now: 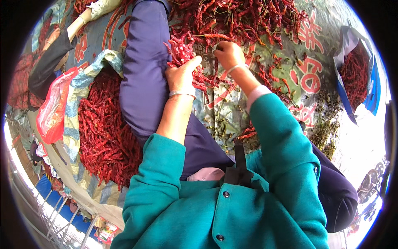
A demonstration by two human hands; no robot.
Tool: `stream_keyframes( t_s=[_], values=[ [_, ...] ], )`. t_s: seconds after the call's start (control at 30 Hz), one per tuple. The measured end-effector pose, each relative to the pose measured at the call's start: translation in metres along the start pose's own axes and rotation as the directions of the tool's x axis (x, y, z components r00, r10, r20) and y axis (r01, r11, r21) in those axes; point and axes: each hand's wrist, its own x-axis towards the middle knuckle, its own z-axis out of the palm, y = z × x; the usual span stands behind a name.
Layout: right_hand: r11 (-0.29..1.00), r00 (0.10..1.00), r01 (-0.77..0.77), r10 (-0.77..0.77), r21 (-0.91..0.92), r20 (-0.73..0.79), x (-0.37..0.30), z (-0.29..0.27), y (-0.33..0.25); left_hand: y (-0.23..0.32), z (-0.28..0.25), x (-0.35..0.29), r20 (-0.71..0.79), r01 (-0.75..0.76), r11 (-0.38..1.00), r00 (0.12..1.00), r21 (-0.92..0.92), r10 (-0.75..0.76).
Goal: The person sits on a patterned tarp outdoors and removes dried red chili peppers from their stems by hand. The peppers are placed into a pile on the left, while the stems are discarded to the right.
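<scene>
My left hand (180, 77) is wrapped round a bunch of dried red chillies (181, 50), held beside my outstretched leg. Their ends stick out past the thumb, and a few hang below the palm. To its right, my right hand (231, 55) is closed in a pinch above the printed sheet. Whatever its fingertips may hold is too small to make out. Just beyond both hands lies a large heap of dried red chillies (244, 18), some with stems. Loose chillies (271, 76) are scattered on the sheet to the right of my right wrist.
At left, an open woven sack (72, 120) full of chillies lies against my leg, with a red plastic bag (54, 112) beside it. Another bag of chillies (354, 74) stands far right. Dry stems and leaves (325, 124) litter the sheet. Another person's gloved hand (103, 7) reaches in at upper left.
</scene>
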Motion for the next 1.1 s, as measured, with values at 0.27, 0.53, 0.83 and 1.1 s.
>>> stream_keyframes(
  t_s=[0.27,0.53,0.83,1.1],
  values=[
    [0.793,0.992,0.081,-0.123,0.604,0.029,-0.053,-0.014,-0.013,-0.004,-0.002,-0.004,0.145,0.079,0.979,0.984,0.186,-0.107],
    [0.796,0.867,0.492,-0.483,-0.353,0.121,-0.026,-0.053,0.012,-0.001,-0.011,0.006,0.118,-0.087,0.826,0.993,0.557,0.025],
    [0.817,0.906,0.399,-0.42,-0.417,0.043,0.006,-0.002,-0.038,0.002,-0.003,0.011,0.026,-0.078,0.994,0.997,0.071,0.076],
    [0.963,0.969,0.236,-0.243,-0.128,-0.047,-0.006,0.003,-0.028,0.0,-0.004,0.012,-0.097,0.045,0.998,0.994,0.037,-0.041]
  ],
)
